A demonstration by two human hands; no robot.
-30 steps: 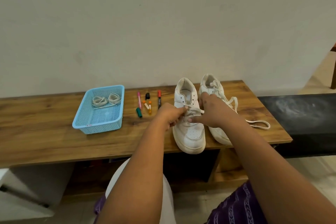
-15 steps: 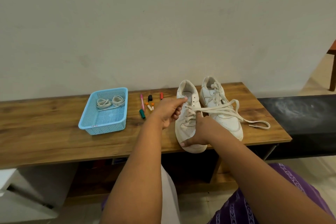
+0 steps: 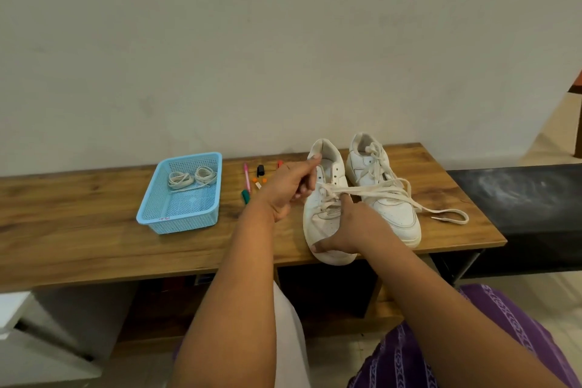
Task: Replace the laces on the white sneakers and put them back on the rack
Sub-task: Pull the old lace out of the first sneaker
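Two white sneakers stand side by side on the wooden bench (image 3: 94, 230), toes toward me. On the left sneaker (image 3: 315, 225) my right hand (image 3: 345, 228) rests over the toe, thumb at the front and index finger straight up against the lace. My left hand (image 3: 288, 187) pinches the old lace (image 3: 378, 190) beside the eyelets, thumb up. The lace stretches right across the right sneaker (image 3: 393, 214) and ends in a loop on the bench. Two coiled spare laces (image 3: 192, 179) lie in a blue basket (image 3: 179, 225).
Several markers and loose caps (image 3: 247, 181) lie between the basket and the sneakers. A black surface (image 3: 519, 198) adjoins the bench on the right. A wall stands right behind the bench. Shelves show under the bench top.
My right hand slid down from the eyelets onto the left sneaker's toe. My left hand drew the lace leftward, so it now runs stretched across the right sneaker.
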